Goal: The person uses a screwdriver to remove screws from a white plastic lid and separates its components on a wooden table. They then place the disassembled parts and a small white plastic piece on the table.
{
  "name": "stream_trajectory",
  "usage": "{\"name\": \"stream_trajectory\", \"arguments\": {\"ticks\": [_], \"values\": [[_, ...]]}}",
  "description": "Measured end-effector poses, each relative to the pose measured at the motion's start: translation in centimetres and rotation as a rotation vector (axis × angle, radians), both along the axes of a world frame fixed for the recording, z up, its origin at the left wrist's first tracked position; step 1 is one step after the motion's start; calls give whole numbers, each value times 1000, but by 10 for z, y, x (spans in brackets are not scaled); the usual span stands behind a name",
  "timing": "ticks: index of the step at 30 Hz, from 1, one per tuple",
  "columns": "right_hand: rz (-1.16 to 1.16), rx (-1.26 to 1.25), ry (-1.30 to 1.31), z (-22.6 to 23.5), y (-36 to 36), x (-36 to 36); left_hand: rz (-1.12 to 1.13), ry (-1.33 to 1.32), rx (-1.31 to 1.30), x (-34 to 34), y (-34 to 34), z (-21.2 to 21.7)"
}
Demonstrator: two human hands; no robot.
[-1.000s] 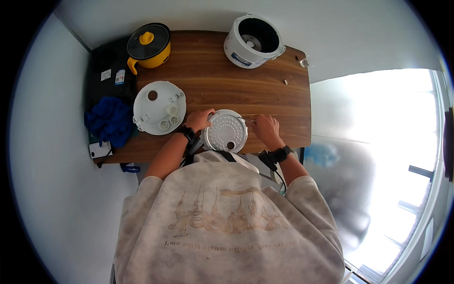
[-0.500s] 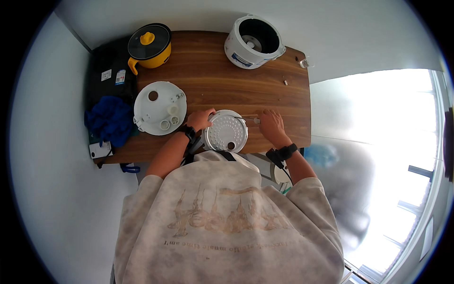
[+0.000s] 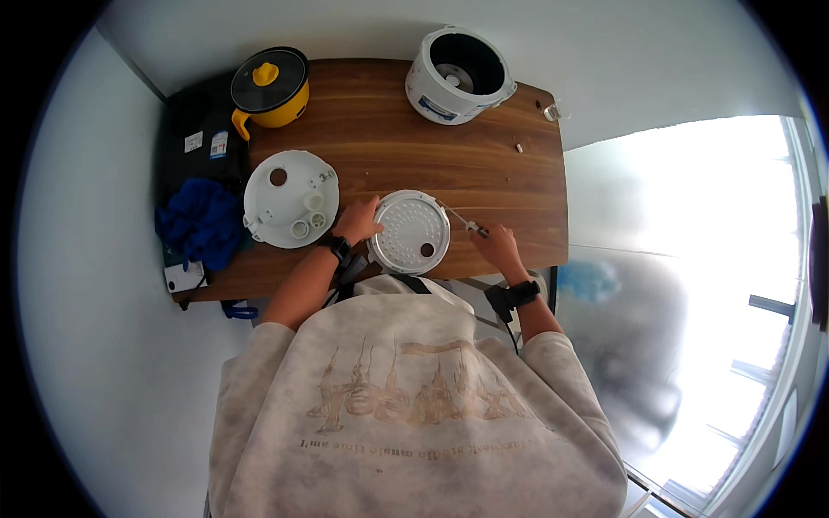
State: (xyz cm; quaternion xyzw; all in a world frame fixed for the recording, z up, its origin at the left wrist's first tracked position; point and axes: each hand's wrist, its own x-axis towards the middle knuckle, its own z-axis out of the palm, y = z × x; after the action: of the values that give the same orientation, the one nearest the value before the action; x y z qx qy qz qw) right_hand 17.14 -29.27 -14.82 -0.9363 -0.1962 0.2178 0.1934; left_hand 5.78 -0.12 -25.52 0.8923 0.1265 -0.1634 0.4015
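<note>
A round, dimpled metal rice cooker inner lid (image 3: 406, 229) with one dark hole lies near the table's front edge. My left hand (image 3: 357, 222) holds it by its left rim, with the fingers curled at the edge. In my right hand (image 3: 499, 249), to the right of the lid, is a screwdriver (image 3: 456, 215) with a long thin shaft. Its shaft slants up and left, and the tip is at the lid's upper right rim; whether it touches cannot be made out. Left of my left hand lies a white plastic cover (image 3: 289, 220) with small round parts on it.
A white rice cooker body (image 3: 432, 91) stands open at the back of the wooden table (image 3: 363, 155). At the back left is a yellow pot (image 3: 285, 108) with a dark lid. A blue cloth (image 3: 200, 220) lies at the left, and a small clear container (image 3: 553, 112) at the far right corner.
The lid has turned a little, so its hole sits farther away and to the right. My right hand has come nearer, and the screwdriver tip has moved out to the lid's rim.
</note>
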Motion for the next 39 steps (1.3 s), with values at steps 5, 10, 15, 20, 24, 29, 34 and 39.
{"name": "stream_trajectory", "arguments": {"ticks": [5, 10, 15, 20, 24, 29, 34, 39], "values": [[-58, 0, 35, 0, 4, 1, 1, 270, -197, -8, -4, 8], [-92, 2, 46, -8, 2, 4, -47, 569, -222, -5, -5, 21], [4, 148, -65, -11, -1, -2, -16, 46, 8, 10, -6, 5], [-3, 117, 18, -5, 9, -8, -78, -268, 31, 24, -20, -12], [1, 118, 24, -1, 13, -11, -79, -251, 69, 30, -30, -31], [27, 126, 21, 0, 18, -10, -87, -233, 106, 34, -30, -38], [-8, 115, 66, -8, 24, -9, -122, -213, 73, 31, -27, -34], [34, 96, 71, -15, 25, -9, -96, -207, 58, 29, -23, -43]]}}
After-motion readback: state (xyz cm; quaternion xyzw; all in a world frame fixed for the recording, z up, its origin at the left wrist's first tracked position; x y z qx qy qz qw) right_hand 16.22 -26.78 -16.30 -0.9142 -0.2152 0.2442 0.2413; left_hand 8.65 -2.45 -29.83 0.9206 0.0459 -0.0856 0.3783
